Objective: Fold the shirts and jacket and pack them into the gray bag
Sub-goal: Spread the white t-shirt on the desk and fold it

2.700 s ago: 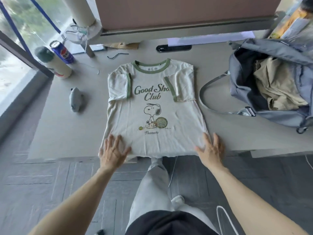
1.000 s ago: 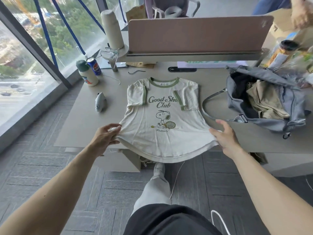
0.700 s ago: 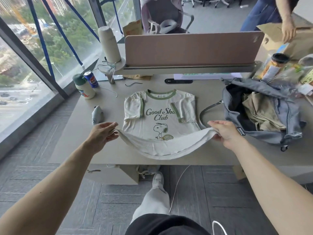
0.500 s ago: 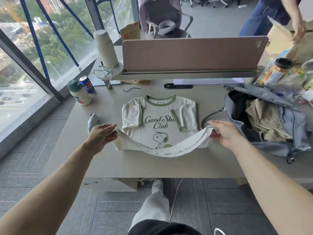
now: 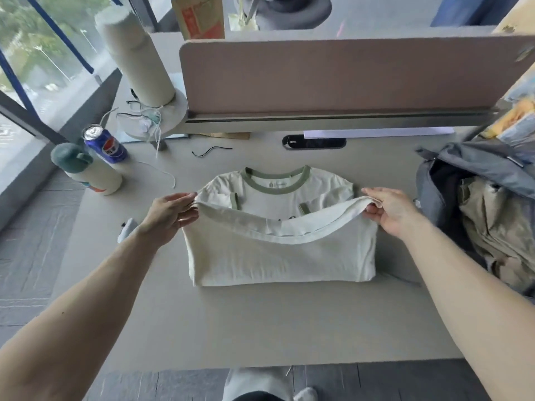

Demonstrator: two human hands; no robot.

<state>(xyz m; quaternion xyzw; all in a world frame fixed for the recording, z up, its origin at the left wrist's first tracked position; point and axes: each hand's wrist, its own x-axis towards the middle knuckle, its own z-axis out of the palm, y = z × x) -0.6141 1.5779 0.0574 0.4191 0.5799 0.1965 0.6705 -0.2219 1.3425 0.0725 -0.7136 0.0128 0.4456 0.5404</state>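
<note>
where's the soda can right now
In the head view the soda can stands at the far left of the desk, right behind the green-capped bottle and in front of the lamp base, well left of the shirt.

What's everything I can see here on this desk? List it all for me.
T-shirt: one, cream with green collar, desk centre, hem being folded up.
Gray bag: one, open, right edge.
Tan garment: one, inside the bag.
Soda can: one, blue, far left.
Bottle: one, cream with green cap, beside the can.
Cream cylinder: one, on a round base, back left.
Divider panel: one, pinkish-brown, back of desk.
Black wire: one, behind the shirt.
Desk: one, beige.
Left hand: pinching hem's left corner.
Right hand: pinching hem's right corner.
</note>
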